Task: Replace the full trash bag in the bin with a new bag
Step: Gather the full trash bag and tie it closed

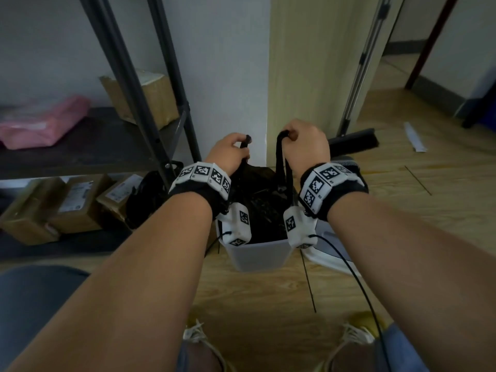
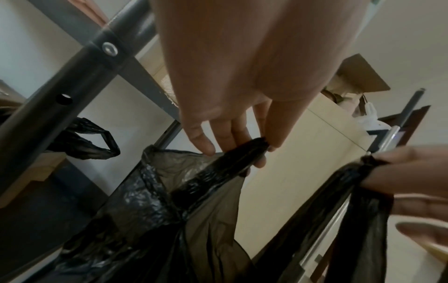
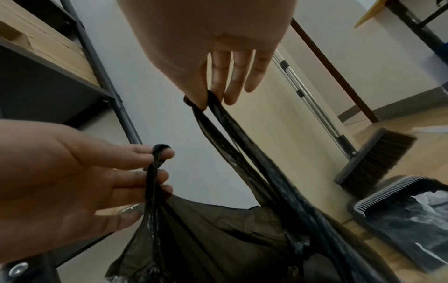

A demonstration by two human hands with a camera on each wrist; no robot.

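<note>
Just below both hands, the white bin (image 1: 256, 253) stands on the wooden floor with the black trash bag (image 1: 264, 208) in it, the bag's top drawn up out of the rim. The left hand (image 1: 228, 151) pinches one bag handle (image 2: 232, 159) between thumb and fingers; the right hand (image 1: 308, 146) pinches the other handle (image 3: 218, 113), both loops pulled taut and apart. Beyond the right hand lie a dustpan (image 3: 409, 216) and a broom (image 3: 373, 157); left of the left hand stands a metal shelf (image 1: 80, 154).

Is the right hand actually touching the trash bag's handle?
Touching. The right wrist view shows the right hand pinching the black bag's handle loop between thumb and fingertips, with no gap.
</note>
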